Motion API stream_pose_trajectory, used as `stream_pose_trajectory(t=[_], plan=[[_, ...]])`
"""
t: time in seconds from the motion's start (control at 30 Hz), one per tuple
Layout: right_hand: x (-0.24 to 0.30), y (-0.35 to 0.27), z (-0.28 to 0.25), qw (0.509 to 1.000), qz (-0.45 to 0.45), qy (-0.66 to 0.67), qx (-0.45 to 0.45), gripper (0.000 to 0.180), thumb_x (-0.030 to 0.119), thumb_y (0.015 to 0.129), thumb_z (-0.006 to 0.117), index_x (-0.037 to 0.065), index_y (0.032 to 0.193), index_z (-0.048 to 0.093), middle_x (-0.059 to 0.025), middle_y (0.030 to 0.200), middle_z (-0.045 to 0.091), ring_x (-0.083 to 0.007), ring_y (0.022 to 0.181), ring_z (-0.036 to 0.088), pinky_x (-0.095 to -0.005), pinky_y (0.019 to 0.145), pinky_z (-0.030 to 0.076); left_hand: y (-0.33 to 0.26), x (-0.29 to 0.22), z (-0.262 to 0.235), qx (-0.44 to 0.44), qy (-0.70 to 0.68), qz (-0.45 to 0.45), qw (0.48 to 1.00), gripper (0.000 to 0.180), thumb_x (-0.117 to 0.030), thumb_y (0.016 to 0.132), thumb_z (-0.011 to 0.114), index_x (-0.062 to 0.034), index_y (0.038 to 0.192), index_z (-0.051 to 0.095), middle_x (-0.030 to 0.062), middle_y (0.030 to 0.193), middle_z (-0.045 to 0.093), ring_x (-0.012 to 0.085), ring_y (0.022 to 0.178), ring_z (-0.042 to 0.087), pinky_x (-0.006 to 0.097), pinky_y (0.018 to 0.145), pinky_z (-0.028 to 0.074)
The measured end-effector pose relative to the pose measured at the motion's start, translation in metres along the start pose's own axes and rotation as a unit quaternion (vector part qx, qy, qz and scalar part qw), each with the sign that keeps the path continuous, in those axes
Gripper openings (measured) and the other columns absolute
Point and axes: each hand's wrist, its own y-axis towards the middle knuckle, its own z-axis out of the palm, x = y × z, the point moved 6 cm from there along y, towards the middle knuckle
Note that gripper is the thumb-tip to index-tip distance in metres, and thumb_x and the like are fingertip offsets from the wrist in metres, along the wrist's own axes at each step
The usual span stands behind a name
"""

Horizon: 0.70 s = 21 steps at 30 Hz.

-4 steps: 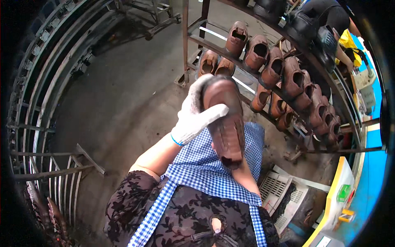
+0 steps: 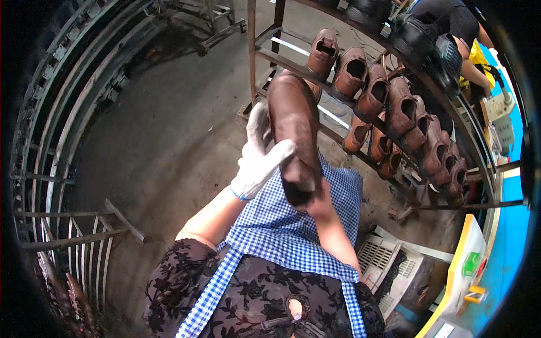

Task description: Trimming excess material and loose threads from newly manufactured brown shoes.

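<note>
I hold a brown leather shoe (image 2: 293, 127) up in front of me, toe pointing away. My left hand (image 2: 258, 155), in a white glove, wraps the shoe's left side with the thumb across its upper. My right hand (image 2: 318, 204) is bare and grips the heel end from below, mostly hidden by the shoe. Beneath both hands hangs my blue checked apron (image 2: 293, 231).
A metal rack (image 2: 394, 67) with several brown shoes (image 2: 400, 107) on two rails stands to the right. Another person in dark clothes (image 2: 445, 28) works at the top right. Curved metal racks (image 2: 51, 129) line the left. A white crate (image 2: 389, 265) and a yellow-edged machine (image 2: 468, 265) sit lower right.
</note>
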Motion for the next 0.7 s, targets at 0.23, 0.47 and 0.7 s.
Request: stream_pose_trajectory(t=[0.23,0.47,0.7], plan=[[0.016,0.075,0.036,0.975,0.006,-0.15,-0.162,0.051,0.049,0.085,0.059,0.009,0.116,0.053,-0.0026,0.106,0.059,-0.014,0.092,0.057,-0.0286,0.073,0.049,0.0,0.003,-0.007,-0.011,-0.005,-0.135,0.991,0.087,-0.018,0.081,0.062,-0.0153,0.147,0.004,0.0159,0.139,0.035,0.0264,0.124,0.039,0.031,0.097,0.04],[0.046,0.113,0.026,0.953,0.04,-0.281,-0.106,0.057,0.047,0.085,0.062,0.004,0.12,0.048,-0.0043,0.093,0.062,-0.0091,0.067,0.055,-0.0225,0.054,0.043,0.127,0.064,-0.069,0.023,0.008,-0.06,0.998,0.061,-0.001,0.075,0.05,-0.0043,0.135,0.042,0.0051,0.122,0.054,0.0138,0.094,0.054,0.021,0.08,0.043],[0.023,0.041,-0.029,0.955,0.013,-0.255,-0.154,0.027,0.025,0.092,0.058,0.003,0.108,0.058,-0.0094,0.086,0.067,-0.0015,0.04,0.033,-0.0168,0.037,0.023,0.288,0.052,-0.077,0.022,0.305,0.026,0.952,0.056,-0.006,0.072,0.051,-0.0131,0.127,0.054,0.0121,0.109,0.065,0.0205,0.098,0.061,0.026,0.085,0.045]])
